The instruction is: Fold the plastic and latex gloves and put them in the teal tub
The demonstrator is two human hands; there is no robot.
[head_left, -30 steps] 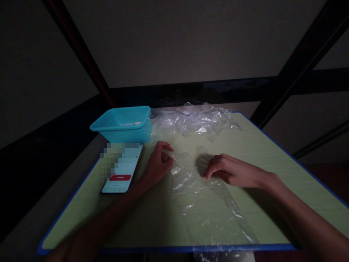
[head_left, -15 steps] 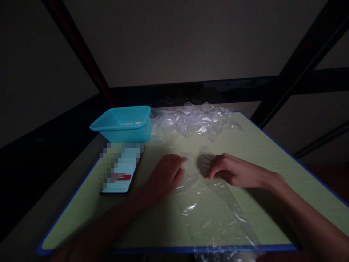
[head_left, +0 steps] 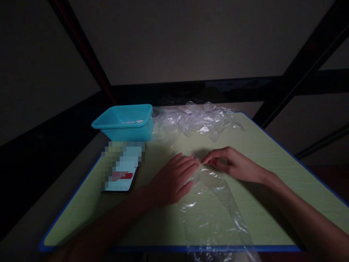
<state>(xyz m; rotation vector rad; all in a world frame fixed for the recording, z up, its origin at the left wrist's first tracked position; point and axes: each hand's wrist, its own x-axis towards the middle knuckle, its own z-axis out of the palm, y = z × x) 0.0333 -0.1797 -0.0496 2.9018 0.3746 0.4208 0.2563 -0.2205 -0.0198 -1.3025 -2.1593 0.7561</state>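
A clear, thin plastic bag (head_left: 209, 214) lies spread on the table, its near end hanging over the front edge. My left hand (head_left: 176, 178) rests palm down on the bag's far left part, fingers stretched out. Facing it from the right, my right hand (head_left: 231, 163) has thumb and fingertips pinched at the bag's far end, close to my left fingertips. What lies under the left palm is hidden.
The pale green table (head_left: 261, 174) has a blue edge. A turquoise plastic basket (head_left: 125, 133) stands at the far left, with a lit phone (head_left: 127, 167) in front of it. More crumpled clear plastic (head_left: 199, 122) lies along the back, before the wall.
My left hand has gone from curled fingers to lying flat on the bag, slightly further right. My right hand has shifted a little away from me, its fingertips now near the left ones.
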